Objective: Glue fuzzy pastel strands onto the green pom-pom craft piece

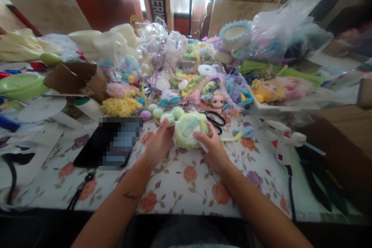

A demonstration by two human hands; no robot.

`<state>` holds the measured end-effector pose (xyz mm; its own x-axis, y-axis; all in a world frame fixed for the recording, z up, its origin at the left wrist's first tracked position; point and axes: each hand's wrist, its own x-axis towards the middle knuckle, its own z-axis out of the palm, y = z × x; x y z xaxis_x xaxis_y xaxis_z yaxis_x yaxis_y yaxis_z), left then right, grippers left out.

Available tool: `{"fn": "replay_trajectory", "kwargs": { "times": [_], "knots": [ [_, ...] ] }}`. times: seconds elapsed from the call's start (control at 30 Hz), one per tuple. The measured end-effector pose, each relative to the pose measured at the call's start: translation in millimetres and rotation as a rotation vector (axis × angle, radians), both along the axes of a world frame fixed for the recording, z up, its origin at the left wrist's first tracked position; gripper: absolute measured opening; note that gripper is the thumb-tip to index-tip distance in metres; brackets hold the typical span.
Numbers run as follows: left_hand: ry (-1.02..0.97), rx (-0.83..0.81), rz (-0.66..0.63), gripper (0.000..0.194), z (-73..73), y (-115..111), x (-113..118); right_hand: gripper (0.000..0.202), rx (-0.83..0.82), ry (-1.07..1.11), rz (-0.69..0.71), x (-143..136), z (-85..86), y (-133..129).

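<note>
A pale green and yellow fuzzy round piece [188, 130] is held up over the flowered tablecloth between my hands. My right hand [214, 147] grips its right side, the thumb pressed on the front near a small white patch. At the left edge, my left hand [159, 141] closes on the same piece with the thumb raised; its other fingers are largely hidden. Pale green pom-poms [157, 113] and a purple pom-pom [145, 115] lie just beyond my left hand. Black-handled scissors [216, 120] rest behind the piece.
A phone or tablet [95, 143] lies to the left. On the right are a white glue gun [286, 139] with a cord and a cardboard box [337, 131]. Yarn, a doll head [218, 101], a white tray [261, 104] and plastic bags [279, 27] crowd the back.
</note>
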<state>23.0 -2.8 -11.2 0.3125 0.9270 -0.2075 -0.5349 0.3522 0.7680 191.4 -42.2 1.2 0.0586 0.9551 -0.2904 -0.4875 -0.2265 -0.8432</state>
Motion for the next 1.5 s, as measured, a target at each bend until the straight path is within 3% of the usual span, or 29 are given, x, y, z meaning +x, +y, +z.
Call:
{"fn": "replay_trajectory", "kwargs": {
  "times": [0.07, 0.2, 0.27, 0.5, 0.67, 0.9, 1.1, 1.3, 1.5],
  "knots": [
    [0.062, -0.029, 0.184, 0.042, 1.4, 2, -1, 0.090, -0.022, 0.013, -0.061, 0, 3.2, 0],
    [0.252, 0.001, 0.750, 0.025, 3.6, 6, -10, 0.083, 0.065, -0.018, -0.232, 1, -1.9, 4],
    [0.254, 0.063, 0.829, 0.022, 5.6, 7, -14, 0.079, 0.135, -0.042, -0.297, 1, -6.9, 5],
    [0.277, 0.149, 0.607, 0.044, 8.5, 2, -6, 0.072, 0.191, -0.125, -0.348, 1, -15.0, 9],
    [0.335, 0.158, 0.468, 0.030, 5.4, 0, -5, 0.071, 0.160, -0.108, -0.354, 4, -15.6, 11],
    [0.374, 0.179, 0.283, 0.030, 4.1, -8, 0, 0.073, 0.103, -0.104, -0.347, 1, -5.8, 8],
    [0.455, 0.233, 0.349, 0.025, 3.0, -7, -4, 0.075, 0.061, -0.087, -0.300, 0, 1.2, 6],
    [0.546, 0.302, 0.296, 0.036, 1.1, -11, -4, 0.075, 0.133, -0.121, -0.230, 1, -7.0, 5],
    [0.520, 0.215, 0.524, 0.021, 4.4, -2, 0, 0.073, 0.070, -0.054, -0.233, 1, -7.7, 6]
  ]
}}
